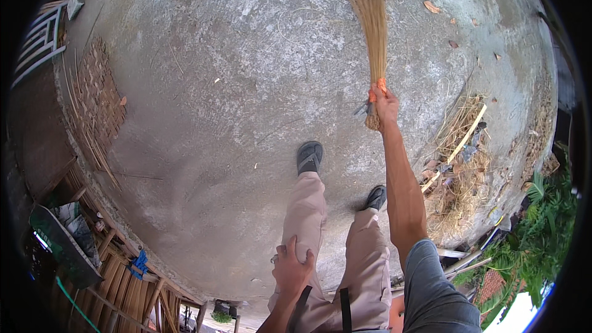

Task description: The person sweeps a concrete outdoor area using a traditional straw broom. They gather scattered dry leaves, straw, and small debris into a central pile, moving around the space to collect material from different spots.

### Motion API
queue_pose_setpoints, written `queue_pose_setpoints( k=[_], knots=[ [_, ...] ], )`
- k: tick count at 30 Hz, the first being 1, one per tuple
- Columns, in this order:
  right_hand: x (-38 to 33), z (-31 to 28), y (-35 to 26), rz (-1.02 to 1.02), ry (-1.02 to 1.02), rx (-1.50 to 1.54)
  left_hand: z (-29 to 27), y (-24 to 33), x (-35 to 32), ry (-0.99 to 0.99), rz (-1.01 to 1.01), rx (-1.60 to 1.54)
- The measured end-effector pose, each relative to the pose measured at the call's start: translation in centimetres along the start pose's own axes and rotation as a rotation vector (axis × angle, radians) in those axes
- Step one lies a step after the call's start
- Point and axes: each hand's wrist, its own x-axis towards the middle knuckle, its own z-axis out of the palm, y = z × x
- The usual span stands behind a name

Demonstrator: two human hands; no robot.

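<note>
A stick broom (pixel 372 28) of thin tan bristles, bound with orange wrapping near its handle, is gripped in my right hand (pixel 386 106). My right arm reaches forward, and the bristle tips touch or hang just over the concrete at the top, by some loose straw strands. My left hand (pixel 292 268) rests on my left thigh over the pink-beige trousers (pixel 305 209), its fingers spread and holding nothing.
To the right lies a heap of straw and litter (pixel 459 172) with a pale stick (pixel 467 134) across it. Dry leaves (pixel 431 7) dot the concrete (pixel 246 55). A woven bamboo mat (pixel 98 89) lies at the left, near a green container (pixel 61 246); plants (pixel 542 222) grow lower right.
</note>
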Motion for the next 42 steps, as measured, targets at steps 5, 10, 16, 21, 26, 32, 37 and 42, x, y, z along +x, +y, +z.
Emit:
queue_pose_setpoints(
  k=[5, 10, 16, 21, 26, 32, 37, 42],
  knots=[
    [0.4, -14.7, -1.4, 0.064, 0.531, 0.213, -1.6, 0.0, 1.6, -0.029, 0.024, 0.014],
    [0.4, -9.8, -7.3, -0.291, 0.401, -0.009, -2.4, 0.8, 2.3, -0.036, 0.046, 0.087],
    [5.9, 3.4, -18.2, -0.451, -0.172, -0.581, -3.2, 2.2, 3.0, -0.07, 0.035, 0.104],
    [10.3, 4.5, -15.7, -0.27, -0.107, -0.518, -3.1, 3.6, 3.1, -0.019, 0.076, 0.127],
    [11.3, -13.5, -3.4, 0.084, 0.243, 0.079, -2.1, 3.9, 2.8, -0.022, 0.093, 0.154],
    [2.1, -32.5, 7.0, 0.125, 0.764, 0.024, -0.5, 3.7, 2.0, -0.075, 0.111, 0.175],
    [-9.2, -29.3, 9.2, -0.203, 0.325, -0.206, 3.0, 3.4, -0.7, -0.014, 0.116, 0.22],
    [-13.4, -26.1, 12.6, -0.178, 0.007, -0.355, 7.2, 3.8, -3.5, 0.075, 0.192, 0.371]
  ],
)
